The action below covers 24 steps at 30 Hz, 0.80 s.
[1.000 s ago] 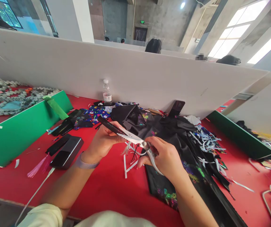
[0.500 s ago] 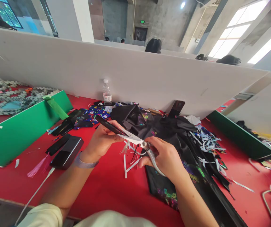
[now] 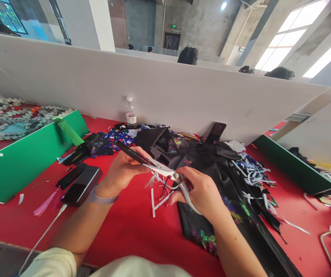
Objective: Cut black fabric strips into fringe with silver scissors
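Observation:
My left hand is closed on a narrow black strip that sticks out up and to the left. My right hand grips the handles of silver scissors, whose blades meet the strip just beside my left fingers. White fringe and thin white offcuts hang and lie under the blades on the red table. A pile of black printed fabric lies right behind and under my right hand.
A black phone or case with a pink tassel lies left of my left arm. A water bottle stands at the white partition. Green dividers bound both sides. White paper scraps lie at right.
My left hand and the black strip have shifted slightly up and left. The scissors stay at the strip; nothing was let go.

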Available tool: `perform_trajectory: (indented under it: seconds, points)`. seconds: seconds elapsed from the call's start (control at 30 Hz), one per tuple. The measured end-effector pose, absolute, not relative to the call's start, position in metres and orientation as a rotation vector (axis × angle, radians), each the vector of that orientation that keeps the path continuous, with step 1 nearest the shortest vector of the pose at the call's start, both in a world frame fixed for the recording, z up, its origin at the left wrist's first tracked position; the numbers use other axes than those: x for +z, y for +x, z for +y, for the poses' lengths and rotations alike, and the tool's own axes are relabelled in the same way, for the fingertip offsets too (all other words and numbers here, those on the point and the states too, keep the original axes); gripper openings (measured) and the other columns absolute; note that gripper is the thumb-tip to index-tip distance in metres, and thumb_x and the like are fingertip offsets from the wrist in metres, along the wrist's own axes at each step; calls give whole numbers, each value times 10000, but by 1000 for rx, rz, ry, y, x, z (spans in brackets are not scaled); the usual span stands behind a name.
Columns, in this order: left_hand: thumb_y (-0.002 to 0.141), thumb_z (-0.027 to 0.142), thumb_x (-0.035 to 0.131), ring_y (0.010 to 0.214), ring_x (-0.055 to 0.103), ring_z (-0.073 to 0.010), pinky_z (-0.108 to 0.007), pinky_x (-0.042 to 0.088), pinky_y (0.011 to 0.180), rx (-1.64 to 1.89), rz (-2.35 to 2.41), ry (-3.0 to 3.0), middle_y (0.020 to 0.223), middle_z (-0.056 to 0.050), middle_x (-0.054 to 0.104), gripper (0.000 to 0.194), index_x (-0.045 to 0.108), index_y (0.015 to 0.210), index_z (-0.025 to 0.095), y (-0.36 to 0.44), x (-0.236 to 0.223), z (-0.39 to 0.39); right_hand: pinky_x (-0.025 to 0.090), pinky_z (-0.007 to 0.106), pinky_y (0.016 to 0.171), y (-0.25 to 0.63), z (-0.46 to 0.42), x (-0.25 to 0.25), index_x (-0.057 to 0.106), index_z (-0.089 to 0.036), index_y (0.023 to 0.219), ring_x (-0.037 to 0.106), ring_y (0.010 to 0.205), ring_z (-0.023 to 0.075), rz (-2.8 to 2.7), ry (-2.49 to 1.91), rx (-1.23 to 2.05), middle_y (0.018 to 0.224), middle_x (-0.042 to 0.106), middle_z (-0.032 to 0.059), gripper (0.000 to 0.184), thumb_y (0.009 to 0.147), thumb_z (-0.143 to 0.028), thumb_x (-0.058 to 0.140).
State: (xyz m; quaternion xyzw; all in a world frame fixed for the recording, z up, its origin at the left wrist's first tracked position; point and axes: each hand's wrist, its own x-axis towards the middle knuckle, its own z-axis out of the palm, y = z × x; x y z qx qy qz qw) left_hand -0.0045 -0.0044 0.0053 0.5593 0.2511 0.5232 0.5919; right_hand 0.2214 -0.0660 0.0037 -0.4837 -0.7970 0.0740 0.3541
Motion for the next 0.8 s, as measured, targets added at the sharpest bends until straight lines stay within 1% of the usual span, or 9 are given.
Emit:
perform_trajectory:
  seconds: [0.2,0.37,0.6,0.8]
  points:
    - [614,198,859,717,628,-174,-300,497,681,1223,558,1297,697,5,690,181,707,713,197,-6,4,-4,339,197,469,220,-67,2,648,-130,866,414,506,89,-2050,-1239,158,628,535,-19,533,700,-630,730]
    - [629,192,847,716,625,-169,-291,497,670,1206,537,1305,725,4,696,172,701,720,195,-7,3,-4,351,196,480,221,-66,2,655,-120,875,438,516,91,-2058,-1222,169,634,549,-15,530,707,-617,732]
    - [590,288,876,692,629,-181,-293,499,642,1199,539,1305,717,-17,699,241,695,700,174,-8,3,-4,364,201,491,221,-66,3,651,-122,881,447,521,95,-2067,-1235,151,664,582,3,533,717,-623,721]
    - [615,199,864,713,643,-168,-287,506,683,1178,533,1321,706,1,698,182,707,706,187,-7,6,-6,369,199,492,220,-66,4,653,-123,876,455,524,97,-2073,-1223,155,656,584,4,535,727,-634,706]
